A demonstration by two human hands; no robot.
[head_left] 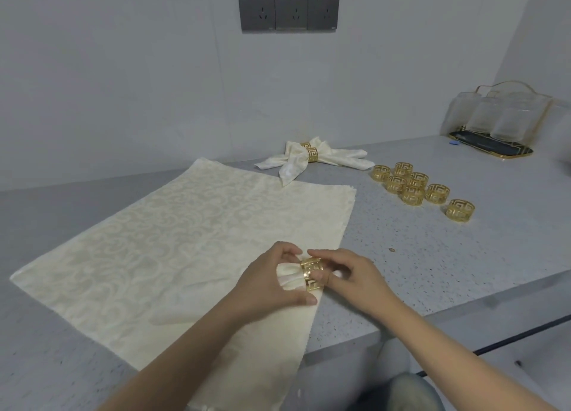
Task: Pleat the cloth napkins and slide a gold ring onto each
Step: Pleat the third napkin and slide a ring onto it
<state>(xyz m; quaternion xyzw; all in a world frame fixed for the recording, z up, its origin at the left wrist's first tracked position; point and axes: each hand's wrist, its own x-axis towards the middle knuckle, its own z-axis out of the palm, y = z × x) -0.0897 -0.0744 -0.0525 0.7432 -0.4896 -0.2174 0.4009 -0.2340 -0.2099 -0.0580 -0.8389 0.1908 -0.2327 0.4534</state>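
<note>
A gathered cream napkin [289,276] sits between my hands with a gold ring [312,273] around it. My left hand [272,282] grips the napkin's bunched end left of the ring. My right hand [349,276] pinches the ring from the right, with a bit of cloth showing by its fingers. Under both hands a flat cream napkin [173,240] with a swirl pattern is spread on the grey counter [432,256]. A finished napkin [309,158], fanned out with a gold ring on it, lies at the back by the wall.
Several loose gold rings [414,186] stand on the counter to the right. A gold-trimmed tray with glass cups [497,123] is at the far right. The counter edge [463,314] runs close on the right. Wall sockets [289,7] are above.
</note>
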